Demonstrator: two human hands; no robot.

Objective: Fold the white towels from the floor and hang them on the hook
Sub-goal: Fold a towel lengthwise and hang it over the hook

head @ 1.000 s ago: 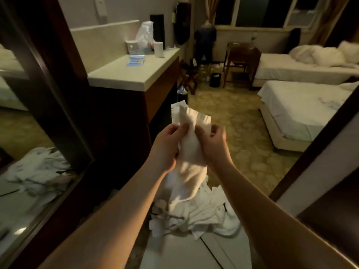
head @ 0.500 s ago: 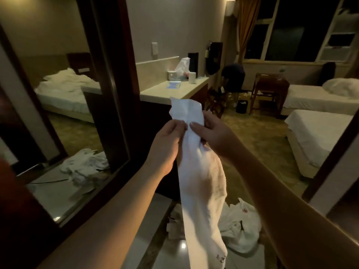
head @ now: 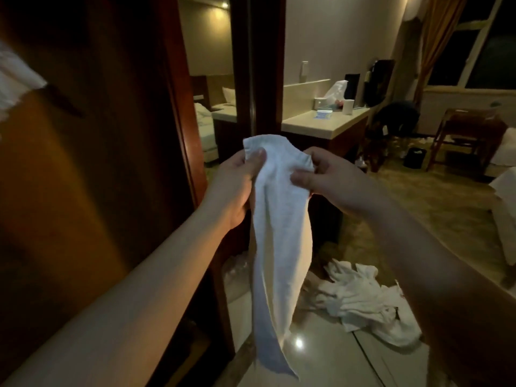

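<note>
A white towel [head: 279, 233] is pinched at its top edge by the left hand [head: 237, 182] and the right hand [head: 329, 177], each grip clamped on a corner, its length hanging above the floor [head: 321, 358]. More towels [head: 368, 300] lie heaped there. No hook can be made out. If either pinch loosens, the fold would likely slump.

This is a hotel room. Two beds with white sheets show in a tall mirror [head: 212, 113] and at the right edge. A long counter [head: 321, 125] holds a cup and tissues. White towels [head: 368, 303] lie on the shiny floor.
</note>
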